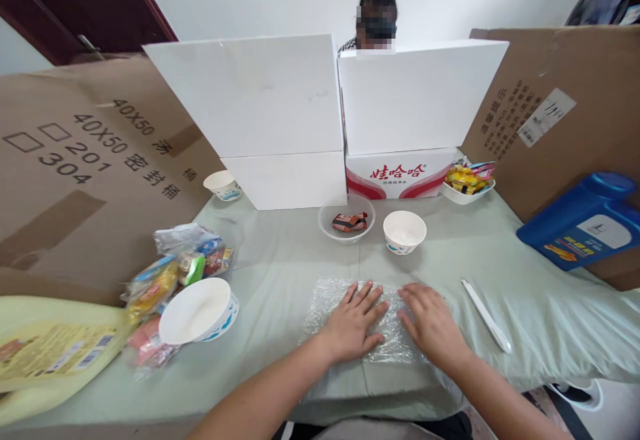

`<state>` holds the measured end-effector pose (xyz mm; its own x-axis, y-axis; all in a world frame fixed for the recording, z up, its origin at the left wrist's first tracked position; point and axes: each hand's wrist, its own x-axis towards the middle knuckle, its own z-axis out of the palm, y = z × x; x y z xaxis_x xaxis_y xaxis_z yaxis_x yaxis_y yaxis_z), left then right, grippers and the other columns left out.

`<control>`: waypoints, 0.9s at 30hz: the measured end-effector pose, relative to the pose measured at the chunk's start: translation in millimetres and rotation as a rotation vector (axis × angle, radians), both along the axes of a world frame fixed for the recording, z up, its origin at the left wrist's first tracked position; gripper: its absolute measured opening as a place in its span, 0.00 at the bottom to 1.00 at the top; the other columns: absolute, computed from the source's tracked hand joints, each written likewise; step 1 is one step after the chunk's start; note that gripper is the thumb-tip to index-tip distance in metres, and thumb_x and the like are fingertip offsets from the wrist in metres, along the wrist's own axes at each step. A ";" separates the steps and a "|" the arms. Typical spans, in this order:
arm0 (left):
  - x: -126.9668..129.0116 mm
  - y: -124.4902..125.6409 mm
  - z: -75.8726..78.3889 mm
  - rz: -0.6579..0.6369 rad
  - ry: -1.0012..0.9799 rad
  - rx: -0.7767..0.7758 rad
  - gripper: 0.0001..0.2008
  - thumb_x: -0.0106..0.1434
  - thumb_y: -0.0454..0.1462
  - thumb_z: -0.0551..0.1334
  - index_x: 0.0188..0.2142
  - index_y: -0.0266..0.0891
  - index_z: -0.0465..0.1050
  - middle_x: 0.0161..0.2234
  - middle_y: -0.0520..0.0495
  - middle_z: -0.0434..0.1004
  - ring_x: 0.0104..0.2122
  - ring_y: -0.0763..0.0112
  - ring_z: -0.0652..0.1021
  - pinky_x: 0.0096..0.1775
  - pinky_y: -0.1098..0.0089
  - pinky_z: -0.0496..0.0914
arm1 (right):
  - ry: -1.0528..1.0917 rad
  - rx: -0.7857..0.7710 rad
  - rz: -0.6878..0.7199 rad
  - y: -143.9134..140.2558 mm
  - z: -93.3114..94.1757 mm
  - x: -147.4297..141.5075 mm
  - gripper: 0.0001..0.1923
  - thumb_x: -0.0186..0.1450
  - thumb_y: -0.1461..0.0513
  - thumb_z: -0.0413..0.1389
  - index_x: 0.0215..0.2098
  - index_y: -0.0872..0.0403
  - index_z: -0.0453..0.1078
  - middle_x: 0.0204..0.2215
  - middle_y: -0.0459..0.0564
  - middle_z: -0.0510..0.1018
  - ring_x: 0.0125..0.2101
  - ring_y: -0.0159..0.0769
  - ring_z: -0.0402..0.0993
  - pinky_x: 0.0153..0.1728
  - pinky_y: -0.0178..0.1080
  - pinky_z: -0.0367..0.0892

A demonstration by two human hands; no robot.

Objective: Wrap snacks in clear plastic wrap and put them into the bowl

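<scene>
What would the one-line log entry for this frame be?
left hand: flat on bubble wrap | right hand: flat on same sheet | white knife: right, untouched | clear bowl: holds snack

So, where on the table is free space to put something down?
Bare cloth lies between the bubble wrap and the big bowl, and right of the white tool toward the blue bottle. The left edge is crowded with snack packets. Both hands lie flat on the wrap.

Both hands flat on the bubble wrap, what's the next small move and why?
Probably lift the right hand toward the clear bowl to fetch the red snack packet. Both hands, left hand too, lie flat on the bubble wrap, which looks spread out with nothing on it.
</scene>
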<state>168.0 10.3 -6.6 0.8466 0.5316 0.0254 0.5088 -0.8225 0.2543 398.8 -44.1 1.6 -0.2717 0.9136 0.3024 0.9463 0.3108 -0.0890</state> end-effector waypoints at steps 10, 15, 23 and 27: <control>-113.0 26.6 -9.5 0.372 0.092 0.175 0.34 0.67 0.53 0.53 0.67 0.43 0.49 0.68 0.40 0.48 0.66 0.52 0.51 0.62 0.49 0.51 | -0.054 -0.069 0.147 -7.5 -34.9 -21.4 0.37 0.68 0.47 0.46 0.69 0.55 0.43 0.67 0.53 0.52 0.66 0.46 0.44 0.63 0.53 0.41; -128.8 1.4 1.7 0.415 -0.057 0.270 0.23 0.68 0.43 0.55 0.60 0.36 0.63 0.62 0.35 0.61 0.63 0.50 0.58 0.60 0.48 0.56 | -0.026 -0.070 0.152 -5.7 -36.9 -22.6 0.38 0.68 0.47 0.46 0.69 0.55 0.44 0.66 0.54 0.54 0.66 0.47 0.45 0.62 0.54 0.44; -110.2 -42.2 20.7 0.099 -0.148 0.108 0.13 0.63 0.38 0.60 0.46 0.39 0.72 0.47 0.42 0.76 0.53 0.56 0.71 0.54 0.54 0.68 | 0.104 -0.158 0.179 -14.8 4.0 3.9 0.27 0.69 0.49 0.48 0.61 0.51 0.62 0.63 0.56 0.62 0.64 0.49 0.53 0.58 0.54 0.55; -122.7 -42.5 12.3 0.066 -0.137 0.195 0.13 0.66 0.33 0.55 0.48 0.39 0.72 0.49 0.42 0.76 0.53 0.58 0.73 0.53 0.57 0.70 | 0.185 -0.329 0.334 -42.4 19.5 14.0 0.28 0.63 0.47 0.55 0.58 0.48 0.65 0.57 0.55 0.69 0.57 0.47 0.63 0.55 0.50 0.62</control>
